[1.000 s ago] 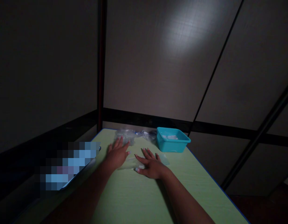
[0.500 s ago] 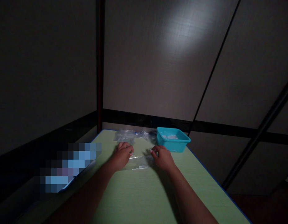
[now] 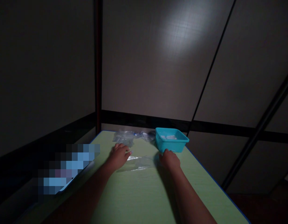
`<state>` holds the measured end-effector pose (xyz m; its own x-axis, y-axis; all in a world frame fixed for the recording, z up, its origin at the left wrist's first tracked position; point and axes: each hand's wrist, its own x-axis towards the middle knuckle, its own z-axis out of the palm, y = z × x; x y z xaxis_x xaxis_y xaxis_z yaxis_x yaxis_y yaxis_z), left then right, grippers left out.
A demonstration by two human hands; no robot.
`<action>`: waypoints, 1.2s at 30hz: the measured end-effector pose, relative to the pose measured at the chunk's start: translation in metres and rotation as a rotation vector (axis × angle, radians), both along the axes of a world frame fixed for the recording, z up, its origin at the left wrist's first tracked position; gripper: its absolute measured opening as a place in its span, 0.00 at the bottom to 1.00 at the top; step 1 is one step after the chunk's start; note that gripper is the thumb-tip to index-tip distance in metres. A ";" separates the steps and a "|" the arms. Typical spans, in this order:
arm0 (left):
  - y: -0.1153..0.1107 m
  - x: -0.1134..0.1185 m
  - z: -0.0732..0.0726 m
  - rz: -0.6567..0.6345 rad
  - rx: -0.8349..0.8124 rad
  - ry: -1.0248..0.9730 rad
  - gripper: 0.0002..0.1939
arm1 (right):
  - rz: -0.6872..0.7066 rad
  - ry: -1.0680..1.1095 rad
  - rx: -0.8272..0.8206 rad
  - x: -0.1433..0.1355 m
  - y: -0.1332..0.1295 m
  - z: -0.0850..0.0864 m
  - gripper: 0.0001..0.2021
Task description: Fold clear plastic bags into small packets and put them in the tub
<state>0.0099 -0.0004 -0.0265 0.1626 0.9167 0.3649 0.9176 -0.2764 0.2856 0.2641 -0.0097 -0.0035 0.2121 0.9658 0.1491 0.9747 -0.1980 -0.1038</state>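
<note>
A clear plastic bag [image 3: 140,163] lies flat on the green table, between my two hands. My left hand [image 3: 119,156] is just left of the bag's upper corner, its thumb and fingers apart and nothing visible in them. On the other side, my right hand [image 3: 171,160] is beside the bag's right end, in front of a turquoise plastic basket [image 3: 170,145]. Its fingers point away from me and are mostly hidden behind the back of the hand, so I cannot make out whether they grip anything. Some white items [image 3: 169,137] show inside the basket.
More crumpled clear plastic bags [image 3: 123,137] lie along the far edge of the green table [image 3: 134,199]. A blurred-out, bright bluish object [image 3: 71,168] is at the table's left edge. Dark panels [image 3: 146,62] rise behind the table.
My hands have moved apart. The right has shifted rightward toward the front of the basket; the left has drawn slightly left, its fingers opening off the bag.
</note>
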 end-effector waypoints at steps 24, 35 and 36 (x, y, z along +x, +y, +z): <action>-0.011 0.012 0.003 -0.243 -0.020 -0.030 0.11 | 0.028 -0.005 -0.085 0.014 0.006 0.001 0.22; -0.012 0.009 -0.004 -0.261 -0.123 0.033 0.17 | 0.001 0.012 -0.106 0.017 0.005 0.001 0.26; -0.011 0.008 -0.006 -0.264 -0.134 0.044 0.19 | 0.001 0.016 -0.109 0.017 0.005 0.000 0.26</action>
<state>0.0183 -0.0117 -0.0325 0.4145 0.8804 0.2305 0.8315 -0.4694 0.2973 0.2813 -0.0042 -0.0033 0.2125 0.9763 0.0398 0.9733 -0.2079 -0.0977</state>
